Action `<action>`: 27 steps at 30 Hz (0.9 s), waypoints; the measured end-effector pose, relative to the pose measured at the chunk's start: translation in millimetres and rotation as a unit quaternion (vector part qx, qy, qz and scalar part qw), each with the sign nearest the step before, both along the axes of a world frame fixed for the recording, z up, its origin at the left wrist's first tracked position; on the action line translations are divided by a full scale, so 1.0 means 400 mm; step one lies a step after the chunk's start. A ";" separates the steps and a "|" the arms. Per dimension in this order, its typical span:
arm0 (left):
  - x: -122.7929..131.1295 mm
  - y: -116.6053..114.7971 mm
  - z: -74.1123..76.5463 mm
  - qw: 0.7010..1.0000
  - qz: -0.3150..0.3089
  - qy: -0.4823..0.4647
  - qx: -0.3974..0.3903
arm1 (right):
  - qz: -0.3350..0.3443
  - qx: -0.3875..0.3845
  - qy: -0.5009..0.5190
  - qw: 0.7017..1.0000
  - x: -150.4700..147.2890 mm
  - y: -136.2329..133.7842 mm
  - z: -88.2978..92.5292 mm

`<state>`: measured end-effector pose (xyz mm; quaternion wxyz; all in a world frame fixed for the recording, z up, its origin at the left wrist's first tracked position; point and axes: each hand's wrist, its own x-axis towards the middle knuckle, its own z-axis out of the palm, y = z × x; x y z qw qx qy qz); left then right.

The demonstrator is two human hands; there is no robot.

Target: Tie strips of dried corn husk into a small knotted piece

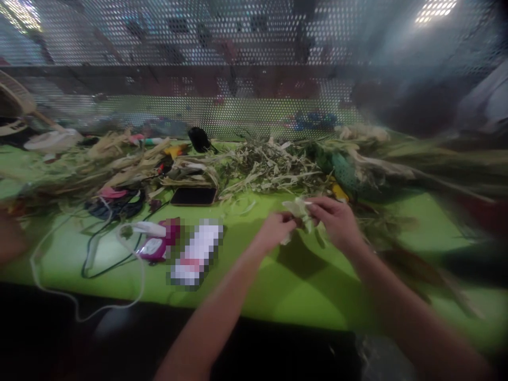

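Both hands work right of the middle of the frame, above the bare green of the table [254, 296]. The left hand [278, 228] has its fingers curled in, pinching the lower left side of a pale, petal-like piece [298, 207]. The right hand [333, 216] grips the same piece from the right, thumb and fingertips drawn close together, with the other fingers bent behind (blur hides exactly where each tip presses). The piece is thin and ragged, and a dark shadow lies on the table beneath the hands.

As for containers, a magenta packet [159, 247] sits left of centre in the lower half, with a white tissue [148, 228] poking out of it. At the far left of the upper half lies a white dish-like thing [53, 141]; its contents cannot be made out. Right of centre, a teal-green rounded form [349, 170] shows among dried stalks [273, 164] (whether it is a basket, I cannot tell). A dark-screened phone [193, 196] lies near the centre, and a pixelated pale object [197, 251] lies just right of the packet.
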<state>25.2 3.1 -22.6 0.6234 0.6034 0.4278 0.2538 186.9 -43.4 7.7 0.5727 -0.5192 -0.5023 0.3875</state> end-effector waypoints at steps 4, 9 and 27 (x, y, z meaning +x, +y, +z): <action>-0.005 0.002 0.003 0.999 -0.014 0.033 0.021 | 0.022 0.048 -0.133 0.990 0.006 -0.003 -0.008; -0.004 0.002 0.020 0.990 -0.023 0.099 0.098 | 0.043 0.109 -0.276 0.954 0.020 0.004 -0.014; -0.014 0.007 0.028 0.985 -0.041 0.038 0.165 | -0.017 0.175 -0.361 0.916 0.017 0.002 -0.007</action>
